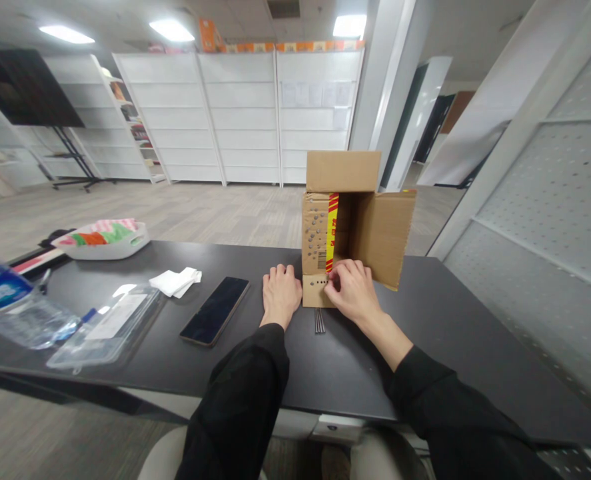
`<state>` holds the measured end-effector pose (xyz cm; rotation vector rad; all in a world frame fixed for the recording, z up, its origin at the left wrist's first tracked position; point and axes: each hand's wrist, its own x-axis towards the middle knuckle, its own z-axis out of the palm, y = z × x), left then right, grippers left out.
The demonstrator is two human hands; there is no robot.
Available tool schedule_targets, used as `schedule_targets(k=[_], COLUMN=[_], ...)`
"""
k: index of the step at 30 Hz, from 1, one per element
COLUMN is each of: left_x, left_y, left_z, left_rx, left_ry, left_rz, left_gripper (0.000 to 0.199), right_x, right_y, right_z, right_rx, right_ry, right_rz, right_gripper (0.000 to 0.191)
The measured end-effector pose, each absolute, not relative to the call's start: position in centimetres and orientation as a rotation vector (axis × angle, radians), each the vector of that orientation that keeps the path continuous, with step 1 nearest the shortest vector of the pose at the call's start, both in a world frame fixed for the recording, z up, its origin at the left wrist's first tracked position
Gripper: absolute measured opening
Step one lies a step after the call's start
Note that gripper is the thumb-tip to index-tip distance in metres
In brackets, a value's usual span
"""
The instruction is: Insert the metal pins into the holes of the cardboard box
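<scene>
An open cardboard box stands on the dark table, its opening facing me, with yellow-red tape on the left flap. Several small dark spots or nail heads dot that flap, and a few more show in a row on the bottom flap. My right hand is pinched at the bottom flap; what its fingertips hold is hidden. My left hand lies on the table beside the box's left edge, fingers curled slightly, holding nothing visible. Several thin metal nails lie just in front of the bottom flap.
Left of my hands lie a phone, white tissues and a clear plastic case. Farther left are a water bottle and a white basket with colourful packets. A perforated panel stands at the right.
</scene>
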<state>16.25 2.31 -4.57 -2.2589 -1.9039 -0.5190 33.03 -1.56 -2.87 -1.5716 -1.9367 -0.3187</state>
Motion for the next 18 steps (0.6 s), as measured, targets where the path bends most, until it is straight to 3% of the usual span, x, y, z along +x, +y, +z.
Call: schedule_targets(k=[18], left_x=[16.27], left_y=[2.37], left_z=[-4.68], left_rx=[-2.243], left_ry=[-1.891], left_rz=[-0.516], left_gripper=[0.021], right_x=[33.04], right_y=[-1.43], right_z=[-3.21], right_rx=[-1.589], right_ry=[-1.953], right_rz=[-0.398], right_gripper=[0.004])
